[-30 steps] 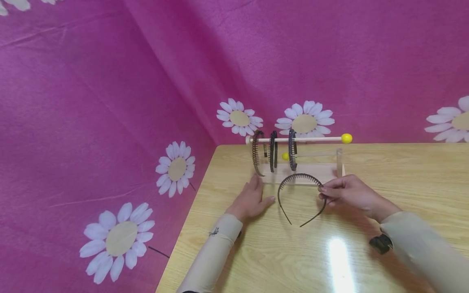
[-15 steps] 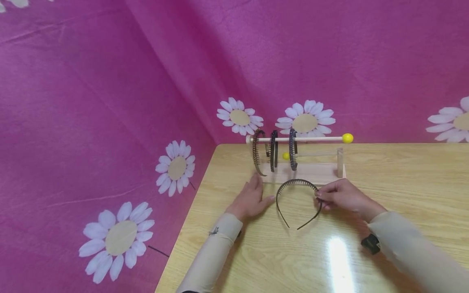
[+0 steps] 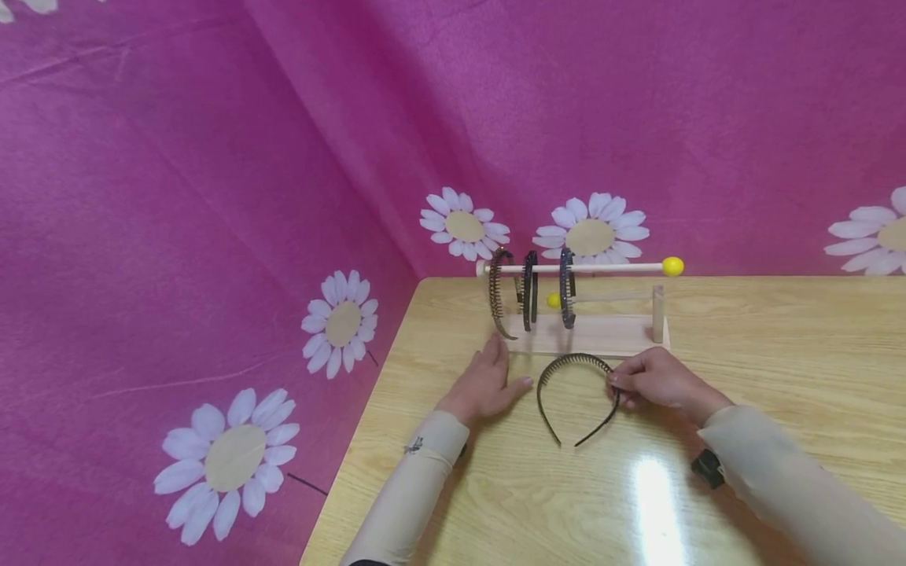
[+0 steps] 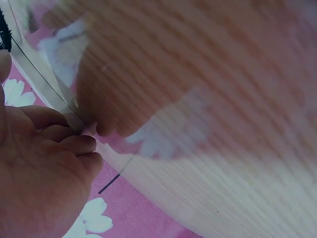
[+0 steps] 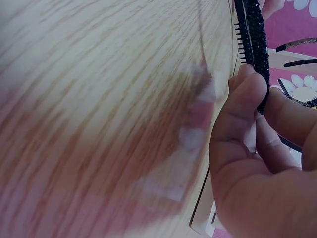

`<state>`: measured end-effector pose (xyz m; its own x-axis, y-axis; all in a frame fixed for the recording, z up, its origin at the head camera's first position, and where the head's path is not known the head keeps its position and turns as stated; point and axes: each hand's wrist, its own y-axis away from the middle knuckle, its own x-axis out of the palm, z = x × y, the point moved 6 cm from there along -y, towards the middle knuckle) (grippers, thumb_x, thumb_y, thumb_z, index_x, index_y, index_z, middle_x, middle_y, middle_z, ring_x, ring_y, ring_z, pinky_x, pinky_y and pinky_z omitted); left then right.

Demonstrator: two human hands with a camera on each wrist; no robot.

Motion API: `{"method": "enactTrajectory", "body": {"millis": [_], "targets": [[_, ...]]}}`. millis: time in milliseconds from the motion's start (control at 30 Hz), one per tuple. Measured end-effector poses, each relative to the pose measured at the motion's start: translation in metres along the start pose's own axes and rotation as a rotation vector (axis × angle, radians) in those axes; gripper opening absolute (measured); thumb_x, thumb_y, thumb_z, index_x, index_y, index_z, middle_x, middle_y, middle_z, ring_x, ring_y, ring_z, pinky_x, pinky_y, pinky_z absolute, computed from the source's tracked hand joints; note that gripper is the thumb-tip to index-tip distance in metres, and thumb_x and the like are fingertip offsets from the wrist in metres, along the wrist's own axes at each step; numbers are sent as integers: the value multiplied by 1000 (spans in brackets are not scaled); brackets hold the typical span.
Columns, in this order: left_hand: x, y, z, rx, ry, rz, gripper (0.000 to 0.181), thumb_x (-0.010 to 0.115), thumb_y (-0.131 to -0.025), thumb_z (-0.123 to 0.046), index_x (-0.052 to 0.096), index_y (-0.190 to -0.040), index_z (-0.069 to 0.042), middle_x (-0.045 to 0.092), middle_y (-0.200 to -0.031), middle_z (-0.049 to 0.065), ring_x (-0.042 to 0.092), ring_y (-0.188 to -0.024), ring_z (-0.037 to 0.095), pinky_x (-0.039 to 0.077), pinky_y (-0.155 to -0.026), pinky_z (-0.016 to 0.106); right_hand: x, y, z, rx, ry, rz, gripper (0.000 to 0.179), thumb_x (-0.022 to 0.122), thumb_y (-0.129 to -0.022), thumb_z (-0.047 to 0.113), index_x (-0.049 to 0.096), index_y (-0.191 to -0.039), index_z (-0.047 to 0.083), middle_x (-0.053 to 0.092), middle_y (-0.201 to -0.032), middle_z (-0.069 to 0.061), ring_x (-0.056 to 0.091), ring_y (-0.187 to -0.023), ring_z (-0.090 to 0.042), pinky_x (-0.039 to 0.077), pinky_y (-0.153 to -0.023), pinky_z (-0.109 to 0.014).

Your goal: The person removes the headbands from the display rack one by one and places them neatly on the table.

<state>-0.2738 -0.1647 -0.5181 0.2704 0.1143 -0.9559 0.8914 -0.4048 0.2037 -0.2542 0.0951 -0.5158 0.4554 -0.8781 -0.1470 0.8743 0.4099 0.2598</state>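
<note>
A dark toothed headband (image 3: 543, 385) stands in front of the wooden rack, arch up and its two tips toward me. My right hand (image 3: 661, 381) pinches its right side between thumb and fingers. In the right wrist view the headband (image 5: 258, 44) shows a sparkly black outer face and small comb teeth. My left hand (image 3: 484, 385) lies on the table with its fingertips at the rack base's front left corner, thumb out to the side. Three more headbands hang on the rack's upper rod (image 3: 616, 269): a brown one (image 3: 496, 299), a black one (image 3: 527, 295) and a dark glittery one (image 3: 567, 291).
The rack's base (image 3: 609, 334) lies on the glossy wood table (image 3: 778, 354). Its upper rod ends in a yellow knob (image 3: 672, 266), and a lower rod with another yellow knob (image 3: 554, 300) joins a short post (image 3: 658, 314). A pink flowered cloth (image 3: 637, 118) hangs behind and at left.
My right hand has brought the headband slightly nearer to me and a little left, away from the rack's base. The left hand has stayed in place.
</note>
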Motion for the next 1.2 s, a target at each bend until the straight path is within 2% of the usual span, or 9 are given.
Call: {"method": "enactTrajectory", "body": {"millis": [267, 633, 833, 1200], "targets": [[0, 0, 0, 11, -22, -5, 90, 34, -102, -63, 10, -159, 3, 2, -166, 22, 13, -151, 34, 11, -122, 40, 1, -1, 0, 12, 44, -15, 19, 59, -99, 0, 72, -98, -15, 70, -79, -9, 63, -65, -12, 57, -58, -24], [-1, 2, 0, 4, 21, -6, 91, 35, -102, -63, 4, -158, 2, -2, -165, 24, 7, -152, 34, 10, -122, 40, -3, -1, -1, 14, 134, -81, 17, 65, -96, 3, 74, -92, -11, 70, -74, -7, 64, -61, -13, 59, -57, -27], [-1, 1, -1, 8, 14, 4, 91, 35, -102, -63, 5, -159, 1, -2, -165, 23, 6, -152, 32, 8, -122, 39, -5, -1, -3, 27, 209, -137, 15, 70, -93, 6, 76, -86, -5, 70, -71, -5, 65, -58, -14, 60, -55, -29], [-1, 1, -1, 16, 23, -3, 92, 36, -102, -62, 4, -157, 4, -2, -165, 24, 4, -152, 31, 8, -122, 38, -8, 0, -1, 25, 312, -185, 18, 74, -91, 14, 77, -78, 1, 68, -64, -3, 65, -57, -13, 56, -52, -28]]}}
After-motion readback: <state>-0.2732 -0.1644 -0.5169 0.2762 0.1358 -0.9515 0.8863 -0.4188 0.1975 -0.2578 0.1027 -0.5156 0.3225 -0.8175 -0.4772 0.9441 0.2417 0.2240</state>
